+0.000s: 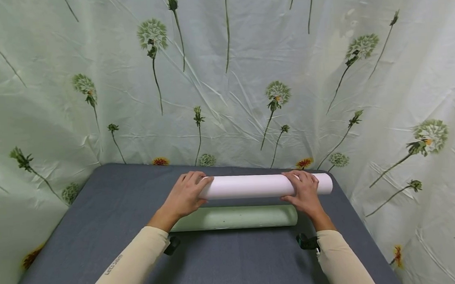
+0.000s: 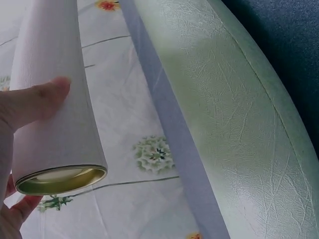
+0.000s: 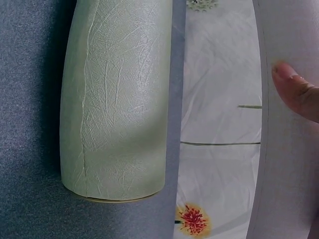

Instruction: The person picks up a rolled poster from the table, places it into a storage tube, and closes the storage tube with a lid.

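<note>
Both hands hold a long white cylindrical tube point(image 1: 249, 186) level, above and beyond a pale green tube. The left hand point(image 1: 185, 196) grips its left end, thumb on the near side and fingers over the top. Near the other end, the right hand point(image 1: 302, 191) grips it the same way, with a short length sticking out past the fingers. In the left wrist view the white tube point(image 2: 55, 114) shows a gold-coloured metal rim at its end. The green tube point(image 1: 236, 217) lies sideways on the grey cloth, its surface creased in texture with a lengthwise seam in the right wrist view.
A dark grey cloth-covered table point(image 1: 235, 263) spreads beneath the hands. Behind it and at both sides hangs a pale curtain point(image 1: 223, 72) printed with dandelions. Black straps with small devices point(image 1: 307, 242) sit at the wrists, below cream sleeves point(image 1: 129, 261).
</note>
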`<act>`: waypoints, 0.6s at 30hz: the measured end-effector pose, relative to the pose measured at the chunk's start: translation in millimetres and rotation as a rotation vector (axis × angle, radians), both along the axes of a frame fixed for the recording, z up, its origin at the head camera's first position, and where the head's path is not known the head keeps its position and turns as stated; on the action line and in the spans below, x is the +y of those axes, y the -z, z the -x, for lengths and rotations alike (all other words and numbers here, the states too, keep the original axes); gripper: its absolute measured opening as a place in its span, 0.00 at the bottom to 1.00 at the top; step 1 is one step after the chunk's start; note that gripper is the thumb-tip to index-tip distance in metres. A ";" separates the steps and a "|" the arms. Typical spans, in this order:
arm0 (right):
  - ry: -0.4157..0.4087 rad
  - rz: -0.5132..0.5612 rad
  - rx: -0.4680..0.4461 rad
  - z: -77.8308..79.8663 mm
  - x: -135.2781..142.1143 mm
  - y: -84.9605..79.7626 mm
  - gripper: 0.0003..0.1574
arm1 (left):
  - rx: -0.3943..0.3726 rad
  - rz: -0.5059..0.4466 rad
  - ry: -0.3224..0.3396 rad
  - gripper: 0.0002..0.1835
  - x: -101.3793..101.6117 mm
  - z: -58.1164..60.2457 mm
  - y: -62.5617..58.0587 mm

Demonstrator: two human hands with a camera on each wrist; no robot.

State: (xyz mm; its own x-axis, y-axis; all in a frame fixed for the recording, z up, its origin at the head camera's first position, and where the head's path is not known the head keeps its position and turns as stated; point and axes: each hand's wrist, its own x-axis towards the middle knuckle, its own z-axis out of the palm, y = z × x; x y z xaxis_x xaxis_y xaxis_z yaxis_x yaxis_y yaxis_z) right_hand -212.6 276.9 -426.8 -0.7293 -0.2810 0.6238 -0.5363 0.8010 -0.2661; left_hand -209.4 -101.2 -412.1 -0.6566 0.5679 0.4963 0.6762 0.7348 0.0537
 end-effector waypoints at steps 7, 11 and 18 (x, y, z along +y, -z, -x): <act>0.008 -0.017 -0.011 -1.5 -3.5 -0.3 0.45 | 0.023 0.023 -0.013 0.36 -2.7 -1.7 -2.0; 0.006 -0.045 0.004 -5.1 -7.0 0.1 0.46 | 0.030 0.023 -0.007 0.35 -7.1 -4.7 -2.9; 0.004 -0.084 0.042 -14.5 -11.7 3.4 0.47 | 0.042 0.028 -0.001 0.34 -14.5 -9.8 -3.1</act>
State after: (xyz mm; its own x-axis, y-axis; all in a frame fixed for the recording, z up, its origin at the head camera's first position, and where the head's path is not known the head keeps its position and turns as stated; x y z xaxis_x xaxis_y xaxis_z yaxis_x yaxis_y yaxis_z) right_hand -198.1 265.1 -430.2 -0.7043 -0.3313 0.6279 -0.5425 0.8216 -0.1751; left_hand -199.6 -115.7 -409.0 -0.6357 0.5816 0.5075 0.6768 0.7362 0.0041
